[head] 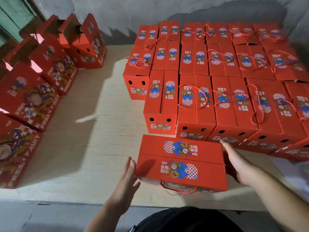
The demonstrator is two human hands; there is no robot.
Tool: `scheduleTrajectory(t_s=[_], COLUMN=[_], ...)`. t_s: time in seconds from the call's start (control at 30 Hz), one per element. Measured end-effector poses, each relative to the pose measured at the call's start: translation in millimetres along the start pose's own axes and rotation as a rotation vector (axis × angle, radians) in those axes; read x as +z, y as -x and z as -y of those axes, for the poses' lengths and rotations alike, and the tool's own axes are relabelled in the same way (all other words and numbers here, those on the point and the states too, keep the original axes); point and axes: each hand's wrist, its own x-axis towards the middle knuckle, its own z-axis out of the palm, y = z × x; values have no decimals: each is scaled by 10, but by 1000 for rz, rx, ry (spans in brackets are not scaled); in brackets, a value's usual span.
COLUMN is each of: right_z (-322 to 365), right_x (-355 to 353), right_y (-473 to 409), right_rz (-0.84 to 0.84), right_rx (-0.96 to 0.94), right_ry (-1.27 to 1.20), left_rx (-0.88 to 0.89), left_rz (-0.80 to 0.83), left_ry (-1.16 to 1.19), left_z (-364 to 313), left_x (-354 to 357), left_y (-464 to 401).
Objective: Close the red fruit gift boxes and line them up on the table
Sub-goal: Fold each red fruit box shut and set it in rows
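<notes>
A closed red gift box (181,163), lower centre of the frame, sits on the counter (100,131) between flat, straight-fingered hands: left hand (127,180) and right hand (237,163) against its ends. Next, seemingly, sliding it into the finished rows (217,72) at upper right.

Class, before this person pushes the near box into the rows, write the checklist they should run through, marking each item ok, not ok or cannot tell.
1. Top flaps of the near box shut flat: ok.
2. Left hand on the box's left end: it is beside the end, fingers straight; contact cannot tell.
3. Right hand on the right end: ok, flat against it.
4. Red cord handle clear of the table edge: not ok, it hangs over the box's near side.
5. Box turned the same way as the closed rows: not ok, it lies crosswise to them.
6. Open boxes at left done: not ok.
</notes>
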Motion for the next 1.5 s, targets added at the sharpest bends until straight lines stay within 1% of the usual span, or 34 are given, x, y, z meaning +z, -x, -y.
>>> scheduleTrajectory(t_s=[0.03, 0.07, 0.17, 0.2, 0.27, 0.3, 0.43, 0.53, 0.57, 0.63, 0.7, 0.77, 0.83, 0.9, 0.93, 0.97, 1.0, 1.03, 1.07, 1.1, 1.17, 1.23, 1.27, 1.33, 1.37, 1.4, 1.43, 1.47, 1.5], right_z=[9, 68, 383, 490, 648, 711, 879, 941, 956, 987, 1003, 1020, 1048, 1063, 1059, 1067, 1078, 1129, 1173, 1212, 1260, 1254, 1250, 1276, 1315, 1320, 1308, 1286, 1260], right_x=[-16, -25, 22, 47, 87, 109, 238, 425, 493, 625, 710, 749, 735, 705, 695, 686, 677, 687, 673, 651, 617, 619, 651, 776, 880, 970, 1066, 1178, 1300], right_y=[-21, -40, -59, -69, -113, -118, -66, -33, -25, 8, 54, 175, 364, 597, 720, 846, 956, 1061, 1140, 1214, 1351, 1444, 1456, 1434, 1455, 1466, 1487, 1517, 1542], right_rz=[46, 68, 106, 141, 192, 198, 229, 266, 258, 254, 265, 310, 416, 632, 737, 800, 813, 787, 748, 751, 801, 892, 907, 842, 800, 780, 788, 805, 812], right_rx=[20, -11, -132, -173, -259, -286, -382, -420, -435, -528, -639, -704, -732, -719, -692, -675, -674, -683, -699, -692, -636, -634, -637, -560, -518, -493, -475, -459, -458], right_ry=[24, 69, 239, 352, 596, 677, 845, 922, 934, 896, 729, 539, 415, 324, 286, 276, 291, 326, 352, 336, 198, 20, -62, -161, -183, -191, -192, -177, -151], left_rx=[-65, -125, -346, -376, -359, -347, -354, -340, -329, -324, -289, -178, -32, 87, 141, 206, 281, 363, 428, 463, 526, 609, 642, 722, 793, 852, 865, 851, 839], left_rz=[35, 59, 81, 102, 176, 184, 164, 140, 140, 132, 142, 166, 223, 284, 269, 235, 206, 193, 198, 209, 175, 106, 63, -22, -62, -76, -66, -61, -98], left_ry=[-55, -75, 88, 127, 115, 109, 77, 62, 89, 160, 204, 188, 235, 287, 257, 174, 53, -77, -194, -295, -517, -743, -821, -968, -1096, -1234, -1334, -1365, -1329], left_z=[107, 202, 357, 327, 205, 178, 101, 113, 107, 55, -48, -196, -424, -677, -805, -912, -1007, -1076, -1141, -1204, -1314, -1423, -1493, -1612, -1668, -1708, -1710, -1678, -1610], left_x=[2, 19, 203, 286, 449, 513, 633, 701, 750, 862, 962, 1016, 1060, 1121, 1146, 1166, 1178, 1177, 1174, 1174, 1193, 1240, 1256, 1210, 1162, 1111, 1051, 982, 905], left_y=[126, 217, 329, 329, 338, 325, 286, 305, 325, 393, 482, 584, 688, 767, 787, 797, 809, 826, 846, 867, 894, 914, 941, 992, 1038, 1097, 1147, 1187, 1219])
